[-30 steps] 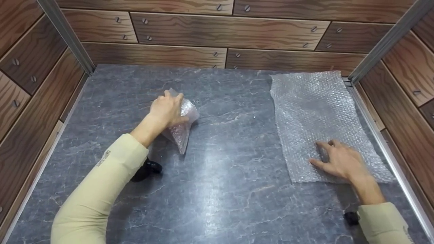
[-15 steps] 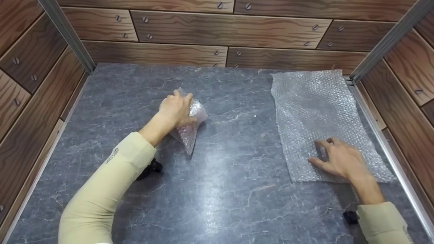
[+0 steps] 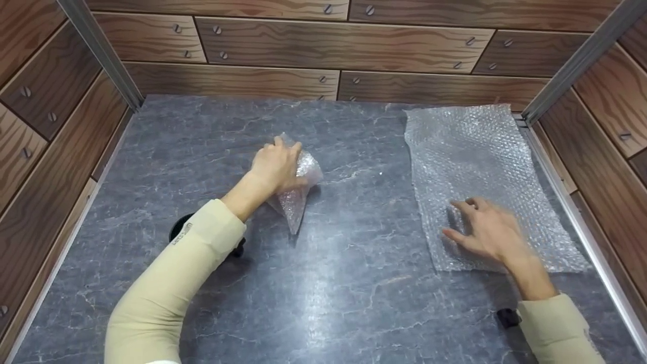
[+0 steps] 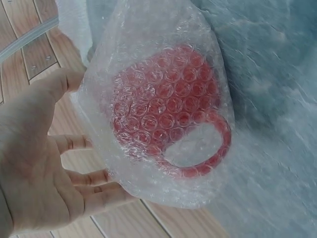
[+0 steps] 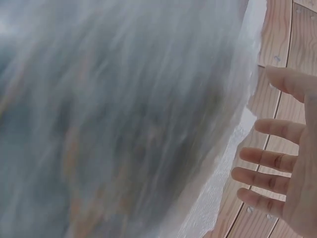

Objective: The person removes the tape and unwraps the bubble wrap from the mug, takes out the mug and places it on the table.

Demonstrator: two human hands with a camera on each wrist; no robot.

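In the head view, my left hand (image 3: 276,164) holds a red mug wrapped in bubble wrap (image 3: 294,205) at the left middle of the table. The left wrist view shows the red mug (image 4: 166,99) and its handle through the clear bubbles; thumb and fingers lie against the wrap's edge. My right hand (image 3: 490,230) is over the near part of a flat bubble wrap sheet (image 3: 470,156), fingers spread and nothing held. In the right wrist view its fingers (image 5: 267,158) are apart from one another. Whether that hand touches the sheet I cannot tell.
A dark round rim (image 3: 177,227) shows partly from under the left sleeve (image 3: 172,273). The grey marbled table (image 3: 354,283) is bounded by wood-patterned panels (image 3: 343,45) at the back and sides. A metal rail (image 3: 581,232) runs along the right edge.
My left hand has moved right across the table with the wrapped mug. My right hand has shifted slightly left and away from me over the sheet. More of the dark rim shows.
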